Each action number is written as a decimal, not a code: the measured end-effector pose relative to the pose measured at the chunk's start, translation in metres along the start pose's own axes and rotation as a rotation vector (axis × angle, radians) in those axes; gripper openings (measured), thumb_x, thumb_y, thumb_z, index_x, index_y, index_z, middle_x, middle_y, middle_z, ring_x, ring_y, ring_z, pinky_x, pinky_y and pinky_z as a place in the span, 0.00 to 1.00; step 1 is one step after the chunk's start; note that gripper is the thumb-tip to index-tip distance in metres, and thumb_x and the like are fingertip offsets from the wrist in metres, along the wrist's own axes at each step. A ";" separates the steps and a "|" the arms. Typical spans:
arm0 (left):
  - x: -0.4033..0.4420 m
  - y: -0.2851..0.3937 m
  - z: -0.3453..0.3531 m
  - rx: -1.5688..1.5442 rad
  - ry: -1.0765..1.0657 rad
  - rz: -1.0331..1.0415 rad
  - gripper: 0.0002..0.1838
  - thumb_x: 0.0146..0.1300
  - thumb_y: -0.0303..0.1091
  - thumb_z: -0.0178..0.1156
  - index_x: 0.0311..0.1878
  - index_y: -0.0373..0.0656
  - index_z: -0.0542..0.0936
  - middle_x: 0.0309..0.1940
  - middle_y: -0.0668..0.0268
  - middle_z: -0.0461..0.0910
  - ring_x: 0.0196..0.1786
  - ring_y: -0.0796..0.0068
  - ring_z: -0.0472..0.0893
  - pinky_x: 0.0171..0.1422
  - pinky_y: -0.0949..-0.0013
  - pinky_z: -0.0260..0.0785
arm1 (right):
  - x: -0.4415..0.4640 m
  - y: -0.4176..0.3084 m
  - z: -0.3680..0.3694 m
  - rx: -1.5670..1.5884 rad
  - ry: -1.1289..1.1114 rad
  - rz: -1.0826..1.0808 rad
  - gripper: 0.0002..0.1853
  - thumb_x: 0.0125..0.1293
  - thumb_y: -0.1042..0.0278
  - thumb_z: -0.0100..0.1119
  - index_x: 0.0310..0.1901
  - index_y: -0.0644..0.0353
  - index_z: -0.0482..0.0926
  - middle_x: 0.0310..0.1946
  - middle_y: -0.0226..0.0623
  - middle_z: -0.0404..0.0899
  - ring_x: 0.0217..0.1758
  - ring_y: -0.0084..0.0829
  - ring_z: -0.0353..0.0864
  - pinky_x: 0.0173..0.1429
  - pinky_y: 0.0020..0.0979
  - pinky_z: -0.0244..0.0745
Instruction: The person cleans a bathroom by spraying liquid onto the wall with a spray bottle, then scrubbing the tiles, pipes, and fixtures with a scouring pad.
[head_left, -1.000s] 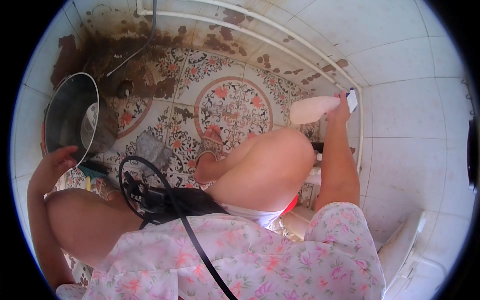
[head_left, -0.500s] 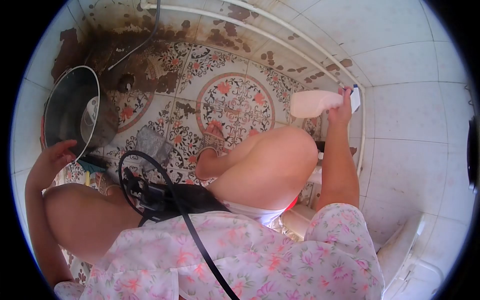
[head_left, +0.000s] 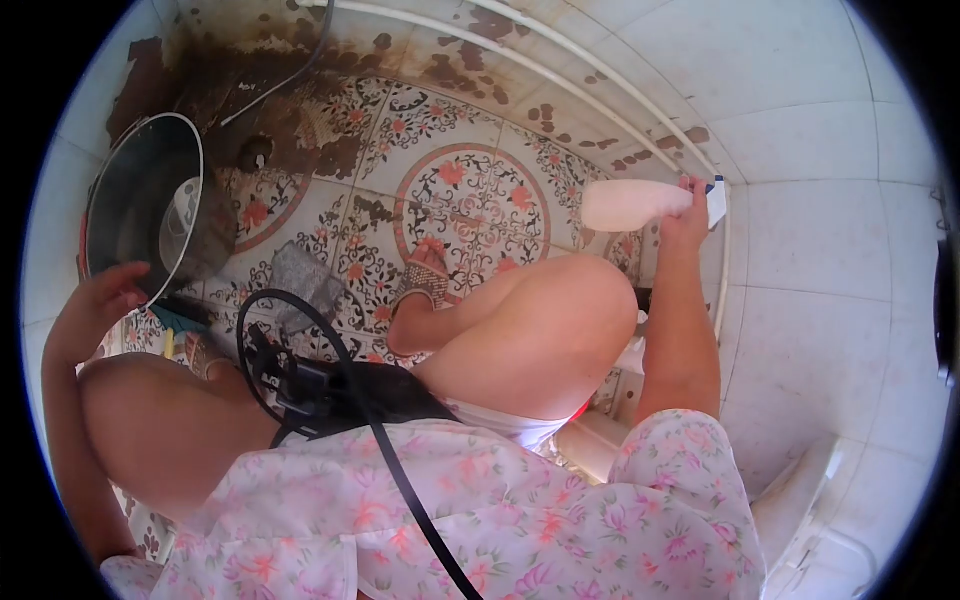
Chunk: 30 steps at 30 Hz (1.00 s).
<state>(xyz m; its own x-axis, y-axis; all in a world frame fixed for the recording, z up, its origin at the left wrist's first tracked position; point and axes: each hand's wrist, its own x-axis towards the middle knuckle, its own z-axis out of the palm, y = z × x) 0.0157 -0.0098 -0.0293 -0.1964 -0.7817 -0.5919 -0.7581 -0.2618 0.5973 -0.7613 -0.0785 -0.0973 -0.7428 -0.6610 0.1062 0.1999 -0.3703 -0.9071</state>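
My right hand (head_left: 683, 218) is wrapped round the neck of a spray bottle (head_left: 625, 206). The bottle is pale pink and lies sideways in the air, its white and blue head by the right wall and its base towards the left. On the left, my left hand (head_left: 100, 305) hangs beside the near rim of a large dark bucket (head_left: 202, 160), its fingers loosely bent and apart. Whether the fingertips touch the rim I cannot tell. The bucket leans, mouth facing me, and something round and whitish shows inside it.
Patterned floor tiles (head_left: 470, 200) lie below, with brown stains along the back wall. A drain hole (head_left: 256, 154), a hose (head_left: 280, 88), a crumpled grey plastic piece (head_left: 305, 282) and a teal brush-like thing (head_left: 180, 315) are on the left. White pipes (head_left: 560, 75) run along the wall. A black cable (head_left: 400, 480) crosses my lap.
The view has shifted slightly. The bottle stays in my right hand at almost the same spot, a little more level. My left hand remains by the bucket rim.
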 end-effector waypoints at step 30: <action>0.001 0.003 0.001 -0.052 -0.009 -0.001 0.24 0.63 0.31 0.59 0.62 0.37 0.71 0.36 0.66 0.76 0.43 0.78 0.74 0.52 0.75 0.66 | -0.002 0.005 -0.013 -0.083 0.225 0.021 0.08 0.65 0.65 0.61 0.31 0.57 0.75 0.24 0.30 0.73 0.30 0.27 0.73 0.39 0.30 0.71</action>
<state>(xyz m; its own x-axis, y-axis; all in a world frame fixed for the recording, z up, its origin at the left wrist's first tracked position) 0.0129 -0.0105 -0.0288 -0.2017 -0.7760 -0.5976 -0.7250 -0.2919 0.6238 -0.7669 -0.0706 -0.1074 -0.8645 -0.5026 0.0023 0.1704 -0.2974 -0.9394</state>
